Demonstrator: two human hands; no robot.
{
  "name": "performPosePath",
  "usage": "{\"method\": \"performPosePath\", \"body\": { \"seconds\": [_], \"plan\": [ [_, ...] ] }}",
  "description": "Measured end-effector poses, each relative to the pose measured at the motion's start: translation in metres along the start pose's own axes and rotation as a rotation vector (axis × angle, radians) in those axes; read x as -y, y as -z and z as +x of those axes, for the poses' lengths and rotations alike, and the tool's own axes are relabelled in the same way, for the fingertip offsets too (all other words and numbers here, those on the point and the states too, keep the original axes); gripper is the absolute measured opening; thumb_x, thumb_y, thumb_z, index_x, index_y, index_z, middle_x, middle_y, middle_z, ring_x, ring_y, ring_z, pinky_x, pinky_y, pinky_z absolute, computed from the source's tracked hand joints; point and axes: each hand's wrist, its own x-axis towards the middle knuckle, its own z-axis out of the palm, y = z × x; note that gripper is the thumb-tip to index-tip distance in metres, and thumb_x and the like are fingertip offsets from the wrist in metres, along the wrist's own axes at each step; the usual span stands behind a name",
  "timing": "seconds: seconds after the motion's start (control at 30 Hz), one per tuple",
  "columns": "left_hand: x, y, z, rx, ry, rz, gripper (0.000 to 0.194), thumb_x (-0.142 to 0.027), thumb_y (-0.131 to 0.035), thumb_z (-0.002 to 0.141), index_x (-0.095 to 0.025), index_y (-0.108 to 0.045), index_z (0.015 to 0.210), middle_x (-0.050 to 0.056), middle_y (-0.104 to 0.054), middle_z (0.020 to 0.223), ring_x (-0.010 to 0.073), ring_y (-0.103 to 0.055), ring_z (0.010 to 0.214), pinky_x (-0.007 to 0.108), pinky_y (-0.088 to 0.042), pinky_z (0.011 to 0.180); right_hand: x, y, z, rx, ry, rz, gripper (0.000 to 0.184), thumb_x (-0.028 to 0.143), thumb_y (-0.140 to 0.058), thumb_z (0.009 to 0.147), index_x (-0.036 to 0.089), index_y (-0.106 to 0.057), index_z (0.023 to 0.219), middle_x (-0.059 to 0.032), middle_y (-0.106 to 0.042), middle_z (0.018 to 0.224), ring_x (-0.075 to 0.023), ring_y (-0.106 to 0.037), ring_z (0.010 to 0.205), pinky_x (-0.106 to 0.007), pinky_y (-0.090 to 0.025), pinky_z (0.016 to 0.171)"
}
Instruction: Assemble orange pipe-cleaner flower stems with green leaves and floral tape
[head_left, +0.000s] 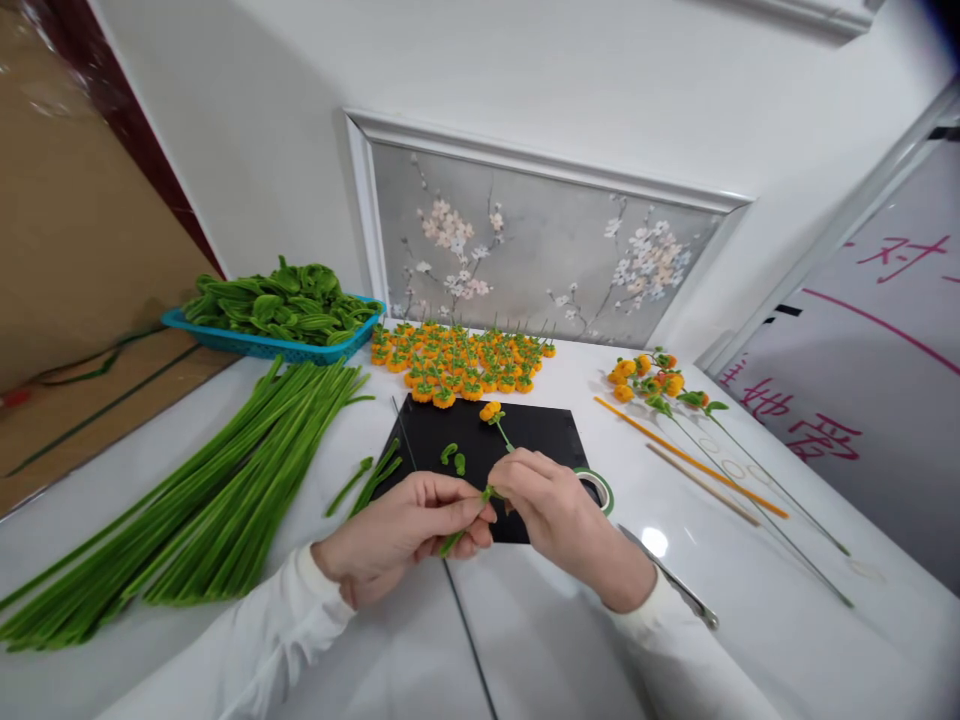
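My left hand (409, 525) pinches a short green pipe cleaner (451, 543) low over the front of a black mat (544, 425). My right hand (562, 515) has its fingers closed on the other end of the same piece, close to the left fingertips. An orange fuzzy flower (491, 411) on a thin green stem lies on the mat just beyond the right hand. Two small curled green pieces (448, 453) rest left of it. Beside the right wrist is a roll of green tape (609, 492), partly hidden. Short cut pipe cleaners (349, 487) lie left of the mat.
Long green pipe cleaners (225, 490) spread across the left. A blue basket (274, 347) behind holds green leaf shapes. Several orange flower heads (450, 365) stand in rows at the back. Stemmed flowers (645, 378), an orange pipe cleaner (690, 457) and a metal tool (675, 580) lie right.
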Motion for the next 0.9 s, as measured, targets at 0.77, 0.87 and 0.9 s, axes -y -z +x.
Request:
{"method": "performPosePath", "body": {
  "seconds": [0.77,0.87,0.9],
  "plan": [
    [-0.006,-0.012,-0.003,-0.169,0.043,0.127,0.031,-0.047,-0.055,0.081,-0.018,-0.051,0.073,-0.004,-0.044,0.067,0.0078,-0.023,0.051,0.022,-0.015,0.045,0.004,-0.004,-0.001,-0.082,-0.035,-0.164,0.028,0.008,-0.040,0.091,0.021,-0.064,0.093,-0.0056,-0.062,0.091,-0.0162,-0.057,0.084,-0.031,-0.043,0.075],
    [-0.005,-0.012,-0.003,-0.161,0.042,0.130,0.032,-0.048,-0.054,0.081,-0.017,-0.051,0.073,-0.004,-0.043,0.067,0.0077,-0.022,0.051,0.022,-0.013,0.044,0.004,-0.006,-0.001,-0.048,-0.031,-0.201,0.028,0.008,-0.039,0.091,0.021,-0.064,0.094,-0.0059,-0.062,0.092,-0.0164,-0.057,0.085,-0.032,-0.041,0.075],
    [-0.004,-0.012,-0.003,-0.161,0.036,0.142,0.033,-0.049,-0.054,0.081,-0.017,-0.051,0.073,-0.004,-0.043,0.068,0.0076,-0.022,0.051,0.022,-0.013,0.043,0.003,-0.006,-0.001,-0.044,-0.037,-0.199,0.027,0.008,-0.039,0.092,0.021,-0.063,0.095,-0.0060,-0.062,0.092,-0.0164,-0.057,0.085,-0.032,-0.041,0.075]
  ]
}}
